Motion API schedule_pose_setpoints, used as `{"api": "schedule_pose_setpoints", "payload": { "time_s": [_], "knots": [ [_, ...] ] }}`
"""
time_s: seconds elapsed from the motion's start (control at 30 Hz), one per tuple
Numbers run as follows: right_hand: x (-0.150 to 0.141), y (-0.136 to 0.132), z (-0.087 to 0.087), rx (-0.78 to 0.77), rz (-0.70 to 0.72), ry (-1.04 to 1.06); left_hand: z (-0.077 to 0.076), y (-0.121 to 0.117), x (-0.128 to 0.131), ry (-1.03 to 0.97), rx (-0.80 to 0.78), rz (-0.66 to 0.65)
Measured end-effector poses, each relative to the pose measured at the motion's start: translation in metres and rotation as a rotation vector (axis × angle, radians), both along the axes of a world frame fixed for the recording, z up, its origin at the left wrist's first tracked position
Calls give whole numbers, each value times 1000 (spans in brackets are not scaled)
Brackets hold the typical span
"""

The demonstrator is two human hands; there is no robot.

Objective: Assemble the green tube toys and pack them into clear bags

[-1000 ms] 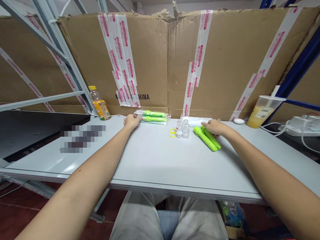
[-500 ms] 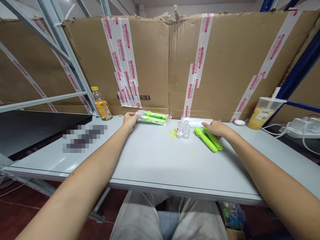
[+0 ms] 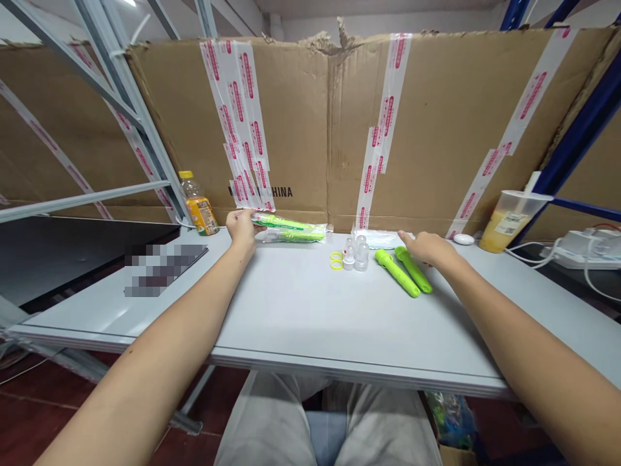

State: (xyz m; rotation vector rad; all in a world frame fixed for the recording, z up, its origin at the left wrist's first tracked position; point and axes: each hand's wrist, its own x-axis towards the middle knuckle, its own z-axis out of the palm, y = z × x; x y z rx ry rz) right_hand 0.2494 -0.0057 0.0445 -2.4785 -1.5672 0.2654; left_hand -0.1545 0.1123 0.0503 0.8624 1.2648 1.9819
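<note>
At the back of the table my left hand (image 3: pixel 242 228) pinches the left end of a clear plastic packet with a bright green stick-shaped item (image 3: pixel 284 222) in it. That packet is slightly raised and tilted over a second green packet (image 3: pixel 301 237). My right hand (image 3: pixel 423 247) hovers with its index finger stretched out, just behind two green tubes (image 3: pixel 398 274); its lower fingers are partly hidden. A pale flat packet (image 3: pixel 383 239) lies beyond that fingertip. Between the hands stand several small clear plastic bottles (image 3: pixel 360 256), with two yellow rings (image 3: pixel 336 260) beside them.
A juice bottle (image 3: pixel 201 210) stands back left, near a dark flat object (image 3: pixel 189 262) that is partly blurred out. At the right are a drink cup (image 3: pixel 507 223), a white oval object (image 3: pixel 464 239) and a power strip (image 3: pixel 577 249). Cardboard (image 3: pixel 301 129) walls the table's back.
My left hand has drawn slightly left and up, lifting one green packet's end off the other. My right hand has shifted a little, and the two green tubes now lie farther apart at their top ends.
</note>
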Motion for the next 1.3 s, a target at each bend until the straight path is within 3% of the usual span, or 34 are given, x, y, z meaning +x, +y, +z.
{"api": "schedule_pose_setpoints", "payload": {
  "time_s": [0.07, 0.17, 0.23, 0.3, 0.43, 0.57, 0.7, 0.9, 1.07, 1.3],
  "knots": [
    [0, -3, 3, 121, -13, -30, 6, -4, 5, -56, 68, -29],
    [-4, -9, 10, 475, 49, -26, 15, -14, 17, -102, 178, -74],
    [-10, -14, 14, 736, 153, 85, 22, -24, 28, -94, 214, -121],
    [-20, -19, 18, 853, 264, 334, 26, -36, 41, -64, 272, -245],
    [-43, -29, 21, 667, 556, 920, 24, -68, 75, 64, 377, -482],
    [-57, -37, 20, 610, 681, 1202, 7, -99, 108, 171, 339, -608],
    [-65, -39, 17, 717, 637, 1406, -6, -114, 123, 258, 375, -670],
    [-71, -34, 14, 786, 408, 1635, -12, -119, 126, 574, 467, -684],
    [-63, -29, 16, 852, 332, 1634, -12, -122, 126, 606, 426, -760],
    [-53, -23, 16, 851, 269, 1607, -6, -120, 121, 675, 502, -843]
  ]
}}
